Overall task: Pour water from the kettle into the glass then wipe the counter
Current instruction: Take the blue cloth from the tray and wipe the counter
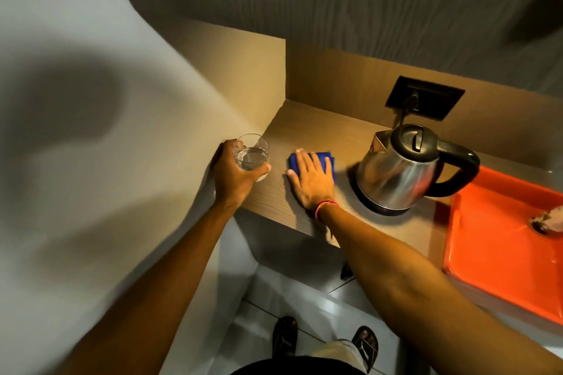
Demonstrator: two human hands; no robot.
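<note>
A clear glass [252,153] with water in its lower part is at the counter's left edge, and my left hand [233,175] is wrapped around it. My right hand [310,178] lies flat, fingers spread, on a folded blue cloth [327,160] pressed onto the wooden counter [304,128]. The steel kettle [399,167], with black lid and handle, stands upright on its round base to the right of the cloth; nobody touches it.
An orange sink [499,240] is set into the counter at the right. A black wall socket [425,97] with the kettle's plug sits behind the kettle. A white wall is at the left. The counter's front edge drops to a tiled floor with my feet.
</note>
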